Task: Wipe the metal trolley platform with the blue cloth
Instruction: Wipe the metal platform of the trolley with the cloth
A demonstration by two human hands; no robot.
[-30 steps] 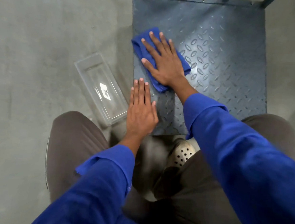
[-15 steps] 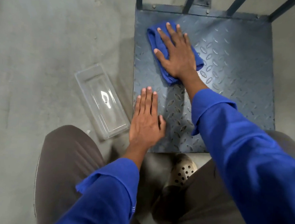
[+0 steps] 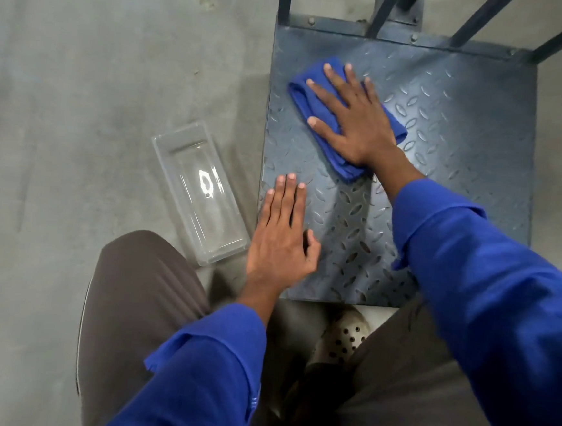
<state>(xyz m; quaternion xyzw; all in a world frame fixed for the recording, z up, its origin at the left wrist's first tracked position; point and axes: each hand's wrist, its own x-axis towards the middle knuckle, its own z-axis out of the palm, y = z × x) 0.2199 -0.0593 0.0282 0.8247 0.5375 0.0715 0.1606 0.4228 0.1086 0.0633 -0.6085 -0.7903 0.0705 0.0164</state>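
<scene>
While the right hand [image 3: 357,121] presses flat-fingered on the blue cloth [image 3: 318,111], left hand [image 3: 283,236] flat bracing the platform [image 3: 464,133], long overlapping strokes look best.

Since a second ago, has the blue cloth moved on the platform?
Yes. The blue cloth under the right hand slid away toward the trolley's back rail.

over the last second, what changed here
The right hand, flat on the blue cloth, pushed it across the platform away from the person, toward the railed far end; over the last half second it barely moved. Nothing was picked up or let go. The left hand stayed flat on the near left corner, and the clear tray stayed on the floor beside the platform.
</scene>
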